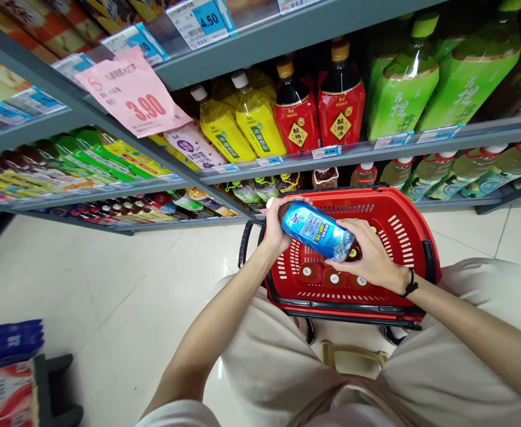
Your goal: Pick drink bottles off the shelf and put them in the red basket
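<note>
A bottle with a blue label (316, 230) is held between both hands, tilted, above the red basket (282, 290). My left hand (279, 222) wraps round its white-capped end. Around the bottle's base, at the right, are the fingers of my right hand (371, 252); a black band is on that wrist. Inside the basket, round reddish items with white centres (335, 277) sit in a row near its front side. My hands and the bottle hide part of the basket's inside.
Shelves (287, 44) of drinks stand beyond the basket, with yellow, red and green bottles. A pink price sign (133, 92) sticks out at the upper left. My knees flank the basket. Blue-wrapped goods (9, 344) and a red box (5, 394) are at the lower left.
</note>
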{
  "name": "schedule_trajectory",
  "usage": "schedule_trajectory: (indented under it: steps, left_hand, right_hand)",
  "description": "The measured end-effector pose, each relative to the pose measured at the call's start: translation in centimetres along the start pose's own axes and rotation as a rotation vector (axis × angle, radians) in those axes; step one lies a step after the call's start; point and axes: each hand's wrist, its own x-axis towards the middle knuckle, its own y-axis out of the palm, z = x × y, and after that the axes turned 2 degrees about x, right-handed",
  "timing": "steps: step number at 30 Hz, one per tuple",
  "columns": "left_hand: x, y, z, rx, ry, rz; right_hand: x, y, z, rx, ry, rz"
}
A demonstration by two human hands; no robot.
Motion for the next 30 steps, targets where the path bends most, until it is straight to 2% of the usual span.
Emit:
schedule_trajectory:
  steps: [5, 9, 16, 20, 25, 27, 30]
  left_hand:
    - [0.1, -0.2, 0.4, -0.003, -0.016, 0.013]
    - [-0.3, -0.6, 0.7, -0.04, -0.052, 0.076]
    - [-0.3, 0.1, -0.3, -0.11, -0.071, 0.175]
    - [-0.4, 0.5, -1.1, -0.069, -0.084, 0.223]
    - [-1.0, -0.1, -1.0, -0.079, -0.113, 0.191]
    - [-1.1, -0.4, -1.0, -0.077, -0.136, 0.206]
    - [-1.1, -0.5, -0.7, -0.065, -0.175, 0.238]
  right_hand:
    - [-0.6, 0.5, 0.5, 0.005, 0.064, 0.03]
    - [-1.7, 1.5, 1.9, -0.004, 0.107, -0.01]
    - [-1.0, 0.7, 2.7, -0.035, -0.001, -0.016]
    - [-0.3, 0.6, 2.0, -0.047, -0.005, 0.133]
    - [-0.5, 0.1, 1.4, -0.082, 0.004, 0.367]
    - [-0.8, -0.1, 1.3, -0.123, -0.012, 0.415]
    - [-1.6, -0.2, 1.0, -0.188, -0.046, 0.412]
